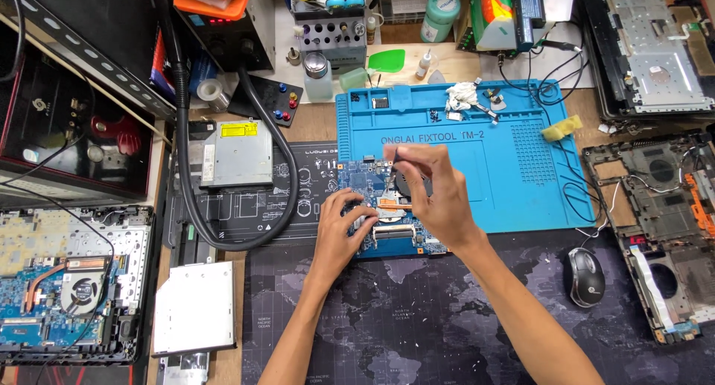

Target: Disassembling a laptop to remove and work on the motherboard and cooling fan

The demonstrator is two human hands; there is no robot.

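A blue laptop motherboard (356, 178) with a copper heat pipe (393, 202) lies at the left edge of a blue silicone repair mat (514, 169). My left hand (341, 228) presses flat on the board's lower left part, fingers spread. My right hand (436, 191) hovers over the board's right side and pinches a thin dark tool (394, 156) at its top, the tip pointing down at the board. A round fan on the board is partly hidden behind my right hand.
A black mouse (586, 275) lies on the dark map-printed desk pad (417, 318). Optical drives (237, 154) (195, 307) sit at left, an opened laptop (67, 288) at far left, laptop shells (655, 228) at right. A black hose (186, 169) loops beside the board. Bottles and tools line the back.
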